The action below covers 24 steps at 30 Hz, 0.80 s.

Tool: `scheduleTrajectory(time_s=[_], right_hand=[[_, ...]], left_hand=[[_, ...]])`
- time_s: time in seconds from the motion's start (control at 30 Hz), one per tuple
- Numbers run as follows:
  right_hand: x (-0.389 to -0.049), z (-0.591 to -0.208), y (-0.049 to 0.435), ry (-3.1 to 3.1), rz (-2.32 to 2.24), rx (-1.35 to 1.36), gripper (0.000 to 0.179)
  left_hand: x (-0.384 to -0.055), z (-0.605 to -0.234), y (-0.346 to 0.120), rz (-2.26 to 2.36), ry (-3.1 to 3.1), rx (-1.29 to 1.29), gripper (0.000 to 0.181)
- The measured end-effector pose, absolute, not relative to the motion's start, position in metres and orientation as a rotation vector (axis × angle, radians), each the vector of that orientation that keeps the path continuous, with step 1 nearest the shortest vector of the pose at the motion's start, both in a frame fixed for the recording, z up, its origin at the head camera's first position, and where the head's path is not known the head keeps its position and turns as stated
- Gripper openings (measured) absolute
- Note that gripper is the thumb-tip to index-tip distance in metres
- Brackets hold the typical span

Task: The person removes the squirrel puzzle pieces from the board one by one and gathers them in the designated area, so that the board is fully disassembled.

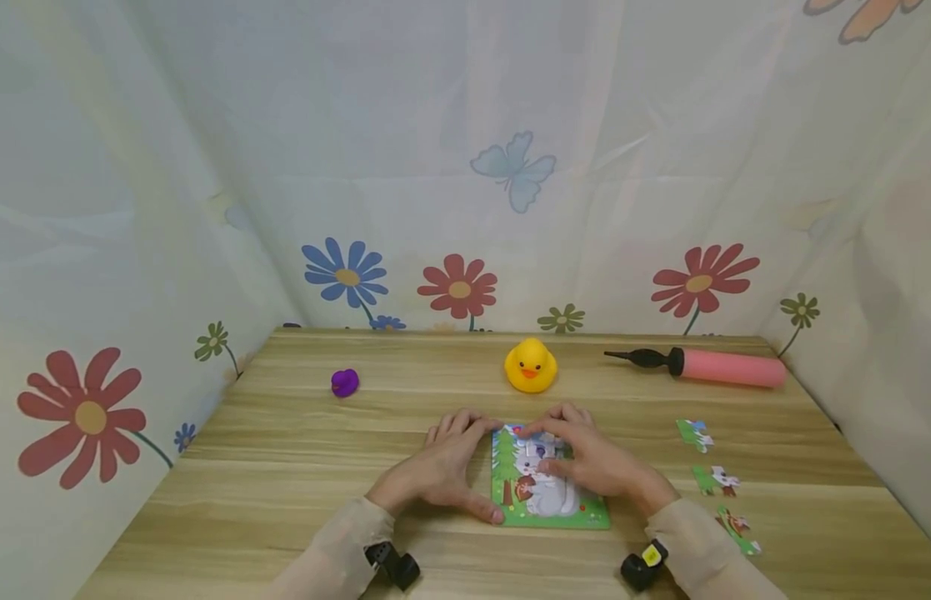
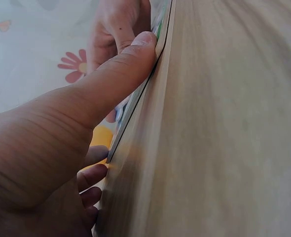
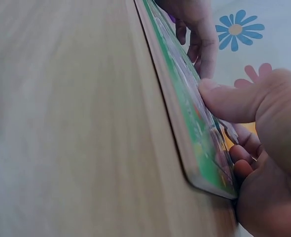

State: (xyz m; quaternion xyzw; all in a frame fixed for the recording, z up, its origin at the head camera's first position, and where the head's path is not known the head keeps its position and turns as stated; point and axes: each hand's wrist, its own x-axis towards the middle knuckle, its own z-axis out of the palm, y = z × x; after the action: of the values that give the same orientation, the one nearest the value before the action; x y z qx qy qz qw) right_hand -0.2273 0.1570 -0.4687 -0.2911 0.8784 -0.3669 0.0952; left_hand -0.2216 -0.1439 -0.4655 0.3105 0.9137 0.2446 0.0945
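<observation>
A picture puzzle board (image 1: 510, 518) with a white animal, green trees and a green border lies flat on the wooden table. My left hand (image 1: 446, 471) spans its left side, thumb at the near left corner and index finger at the far left corner, fingers fairly straight. Over the board's right part, my right hand (image 1: 596, 458) pinches a puzzle piece (image 3: 228, 131) between thumb and fingers; the piece looks tilted up from the board. The fingers partly hide its picture. In the left wrist view, the left thumb (image 2: 130, 57) touches the board's edge.
Three loose puzzle pieces, the far one (image 1: 694, 435), middle one (image 1: 716, 480) and near one (image 1: 738, 530), lie right of the board. Behind stand a yellow rubber duck (image 1: 531, 367), a small purple duck (image 1: 345, 382) and a pink hand pump (image 1: 728, 367). Flowered curtain (image 1: 405, 208) surrounds the table.
</observation>
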Motion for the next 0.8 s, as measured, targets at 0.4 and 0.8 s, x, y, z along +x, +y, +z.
scheduleTrajectory(time_s=[0.4, 0.8], right_hand=[[-0.2293, -0.4684, 0.1609, 2.595, -1.146, -0.752, 0.048], [-0.2293, -0.4682, 0.1606, 2.589, -1.185, -0.697, 0.043]], left_hand=[[-0.2215, -0.4632, -0.1436, 0.719, 2.709, 0.903, 0.126], [-0.2214, -0.4648, -0.1447, 0.726, 2.706, 0.921, 0.126]])
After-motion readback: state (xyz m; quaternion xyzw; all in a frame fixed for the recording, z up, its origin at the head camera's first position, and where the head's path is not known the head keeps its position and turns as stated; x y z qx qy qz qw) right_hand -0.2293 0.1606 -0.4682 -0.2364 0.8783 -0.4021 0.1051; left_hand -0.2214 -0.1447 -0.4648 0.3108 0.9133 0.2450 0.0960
